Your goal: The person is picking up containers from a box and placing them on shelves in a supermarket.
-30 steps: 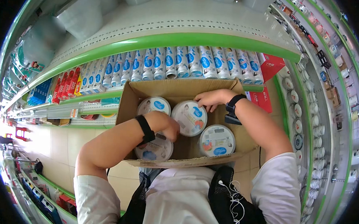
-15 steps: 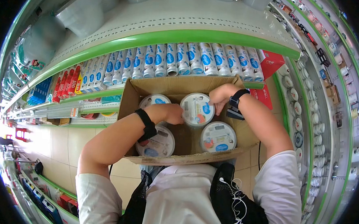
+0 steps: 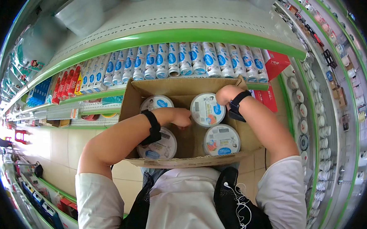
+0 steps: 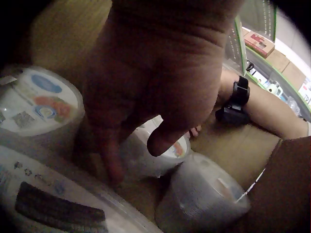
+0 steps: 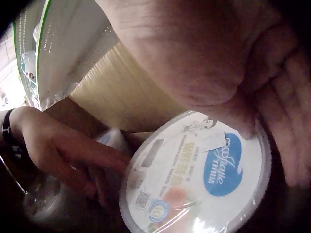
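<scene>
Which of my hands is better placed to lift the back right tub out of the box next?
Probably your right. The right hand is at that round labelled tub, its thumb at the lid's rim and its fingers along the side. The left hand only hangs in the gap beside it.

A green-edged white shelf (image 3: 175,36) spans the upper part of the head view, bearing translucent plastic buckets (image 3: 83,12). Below it, white-and-blue tubular packs (image 3: 173,61) stand side by side, with a red carton (image 3: 277,62) at their right end and red packs (image 3: 71,80) printed "100" towards the left. White bowls (image 3: 324,168) are stacked on the right-hand rack. A red stool (image 3: 21,136) stands far left on beige floor tiles (image 3: 59,146).
</scene>
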The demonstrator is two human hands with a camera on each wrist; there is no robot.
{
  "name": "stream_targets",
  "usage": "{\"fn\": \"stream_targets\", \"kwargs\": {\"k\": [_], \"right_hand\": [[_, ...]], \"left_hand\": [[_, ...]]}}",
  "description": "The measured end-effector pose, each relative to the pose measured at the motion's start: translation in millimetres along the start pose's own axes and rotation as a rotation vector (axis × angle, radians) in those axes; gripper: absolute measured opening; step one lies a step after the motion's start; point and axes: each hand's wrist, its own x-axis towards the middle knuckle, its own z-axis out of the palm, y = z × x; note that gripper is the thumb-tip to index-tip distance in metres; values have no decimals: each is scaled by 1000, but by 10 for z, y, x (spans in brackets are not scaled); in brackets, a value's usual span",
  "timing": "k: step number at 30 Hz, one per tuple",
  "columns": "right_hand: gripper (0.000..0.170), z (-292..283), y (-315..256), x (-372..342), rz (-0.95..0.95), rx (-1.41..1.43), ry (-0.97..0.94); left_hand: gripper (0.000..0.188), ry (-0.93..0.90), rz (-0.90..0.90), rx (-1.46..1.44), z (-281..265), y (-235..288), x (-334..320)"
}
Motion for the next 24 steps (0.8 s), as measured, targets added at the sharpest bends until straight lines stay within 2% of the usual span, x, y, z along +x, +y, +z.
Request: {"fn": "stream_targets", "kwargs": {"k": [2,3,5,6,8,11,15,17,18,19,20,21,23,24], "right_hand": [[35,-10,14,123,-28,-177,-68],[34,114,110,341,-30,-221,38],[33,181,176,446,-31,-229,47],[32,212,200,495,-30,-240,55],[31,342,257,740,-23,-216,78],[30,381,252,747,-18,-215,118],[34,445,288,706,-10,-227,176],[35,554,361,811,-33,-226,228],[35,594,387,870,-60,-223,278],[35,578,395,905,-56,-225,280],[34,542,405,949,-40,-222,216],[33,518,383,941,-30,-219,150],[32,519,376,898,-6,-186,146],[32,520,374,893,20,-151,143]], "left_hand": [[48,0,27,246,-15,-30,84],[48,-3,25,248,22,-82,143],[37,150,155,173,103,-179,236],[37,147,153,175,76,-153,239],[59,-86,73,161,-5,-79,237],[63,-72,63,45,67,-234,382],[69,-21,101,50,41,-51,222],[74,40,165,155,49,-38,265],[74,43,169,157,17,40,208],[65,38,98,165,-37,161,97],[57,33,27,172,-80,262,3],[57,34,26,170,-80,267,-45],[57,270,115,-46,-81,251,-132],[57,270,114,-49,-90,262,-128]]}}
